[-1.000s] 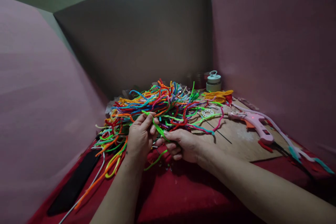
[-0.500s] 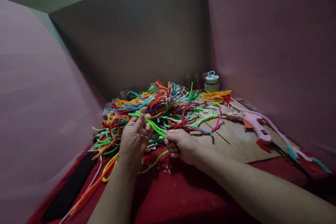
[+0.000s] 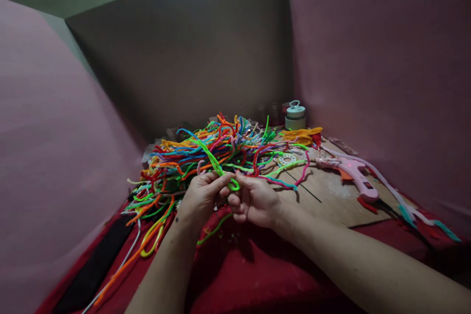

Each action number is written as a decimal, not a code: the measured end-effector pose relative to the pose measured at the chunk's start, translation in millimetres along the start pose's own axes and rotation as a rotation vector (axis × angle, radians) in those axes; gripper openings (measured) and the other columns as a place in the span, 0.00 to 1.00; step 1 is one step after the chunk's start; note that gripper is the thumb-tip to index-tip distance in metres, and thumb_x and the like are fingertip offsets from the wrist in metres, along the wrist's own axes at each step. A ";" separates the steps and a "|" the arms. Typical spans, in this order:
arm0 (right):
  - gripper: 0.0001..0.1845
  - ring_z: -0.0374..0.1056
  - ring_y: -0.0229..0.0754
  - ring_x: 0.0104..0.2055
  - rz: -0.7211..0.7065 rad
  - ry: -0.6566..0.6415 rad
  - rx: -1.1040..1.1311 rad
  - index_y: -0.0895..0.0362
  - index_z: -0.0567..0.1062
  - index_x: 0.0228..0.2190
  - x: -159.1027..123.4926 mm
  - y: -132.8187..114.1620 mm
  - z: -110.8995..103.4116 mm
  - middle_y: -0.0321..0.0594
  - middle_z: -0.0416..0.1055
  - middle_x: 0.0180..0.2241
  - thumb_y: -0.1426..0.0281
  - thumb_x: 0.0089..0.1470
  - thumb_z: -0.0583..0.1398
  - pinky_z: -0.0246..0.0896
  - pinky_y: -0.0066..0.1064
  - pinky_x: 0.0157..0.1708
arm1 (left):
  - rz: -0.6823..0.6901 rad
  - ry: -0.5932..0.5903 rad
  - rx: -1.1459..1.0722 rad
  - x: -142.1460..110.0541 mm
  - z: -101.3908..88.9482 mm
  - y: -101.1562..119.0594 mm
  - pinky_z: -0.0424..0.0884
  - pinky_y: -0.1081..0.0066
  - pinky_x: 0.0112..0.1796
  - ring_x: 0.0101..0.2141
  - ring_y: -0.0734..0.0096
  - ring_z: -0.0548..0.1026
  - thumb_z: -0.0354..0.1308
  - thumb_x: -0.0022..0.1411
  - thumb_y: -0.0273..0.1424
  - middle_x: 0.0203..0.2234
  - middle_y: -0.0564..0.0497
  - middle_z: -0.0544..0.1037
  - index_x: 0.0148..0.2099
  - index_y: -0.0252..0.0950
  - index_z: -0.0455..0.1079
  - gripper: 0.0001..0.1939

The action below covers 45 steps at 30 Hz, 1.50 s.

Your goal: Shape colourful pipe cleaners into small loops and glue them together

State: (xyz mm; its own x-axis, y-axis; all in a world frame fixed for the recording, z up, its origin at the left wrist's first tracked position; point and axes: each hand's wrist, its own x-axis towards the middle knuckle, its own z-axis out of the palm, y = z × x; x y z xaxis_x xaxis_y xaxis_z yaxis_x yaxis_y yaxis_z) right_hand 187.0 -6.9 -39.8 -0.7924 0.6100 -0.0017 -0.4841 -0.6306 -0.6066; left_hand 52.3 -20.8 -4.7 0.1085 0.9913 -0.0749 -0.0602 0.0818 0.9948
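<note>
A bright green pipe cleaner [image 3: 212,159] is doubled over, with a small loop at its near end between my hands. My left hand [image 3: 206,194] pinches it between thumb and fingers just beside the loop. The fingertips of my right hand [image 3: 253,198] close on the loop from the other side. The far ends of the green strands point up and left, over a large pile of mixed-colour pipe cleaners [image 3: 195,154]. Under my hands, another green pipe cleaner [image 3: 217,230] curves on the red cloth [image 3: 265,274].
On the wooden board [image 3: 324,206] at right lie a pink glue gun [image 3: 353,171], a white ring with holes [image 3: 287,159] and a thin dark stick [image 3: 303,186]. Behind stand a pale green lidded jar [image 3: 295,117] and yellow pipe cleaners [image 3: 301,135]. A black strip [image 3: 95,265] lies left.
My left hand has moved right and down along the green pipe cleaner, close to my right hand. A small loop now shows at the near end, and the strands stand more upright.
</note>
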 end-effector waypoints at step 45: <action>0.11 0.55 0.31 0.24 -0.625 0.363 -0.863 0.59 0.68 0.20 -4.1 18.4 16.2 0.31 0.60 0.20 0.72 0.52 0.52 0.50 0.23 0.25 | 0.067 0.070 0.019 0.1 -6.4 4.5 0.55 0.82 0.17 0.16 0.85 0.59 0.66 0.43 0.30 0.14 0.56 0.64 0.26 0.30 0.73 0.08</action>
State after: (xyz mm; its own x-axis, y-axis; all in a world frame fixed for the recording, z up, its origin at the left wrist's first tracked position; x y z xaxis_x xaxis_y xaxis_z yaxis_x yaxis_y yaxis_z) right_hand 175.4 -28.9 -38.1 -0.2779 0.8947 0.3497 -0.2282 0.2921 -0.9288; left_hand 45.7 -19.7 -0.7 0.0348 0.9993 -0.0116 -0.0457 0.0132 0.9989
